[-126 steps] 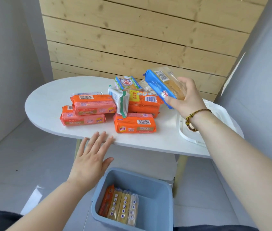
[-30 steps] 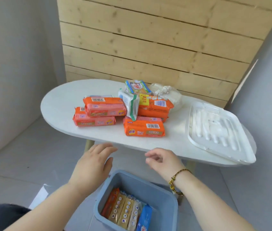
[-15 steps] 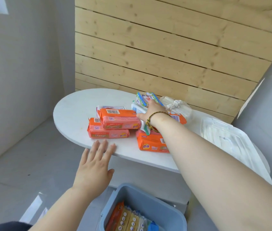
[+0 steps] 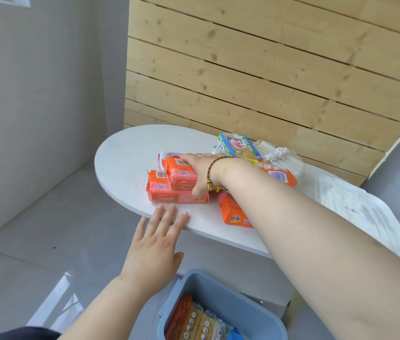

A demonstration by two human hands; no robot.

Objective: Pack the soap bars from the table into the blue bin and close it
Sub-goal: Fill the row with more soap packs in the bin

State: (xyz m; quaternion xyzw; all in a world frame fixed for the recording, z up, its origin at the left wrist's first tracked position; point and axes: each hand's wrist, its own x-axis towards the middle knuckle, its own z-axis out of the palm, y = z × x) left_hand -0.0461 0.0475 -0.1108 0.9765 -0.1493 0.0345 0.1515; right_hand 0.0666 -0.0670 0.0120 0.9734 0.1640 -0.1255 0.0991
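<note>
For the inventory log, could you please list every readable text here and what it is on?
"奇强": blue badge on the nearest orange soap pack.
Possibly "320g": lower stacked orange soap pack; blurred.
Red characters on the blue-green soap pack: unreadable.
Barcode digits on the upper orange soap pack, print on packs in the blue bin: too small.

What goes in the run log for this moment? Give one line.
right hand: grips top orange soap bar | left hand: fingers on table edge | blue bin: open, partly packed
</note>
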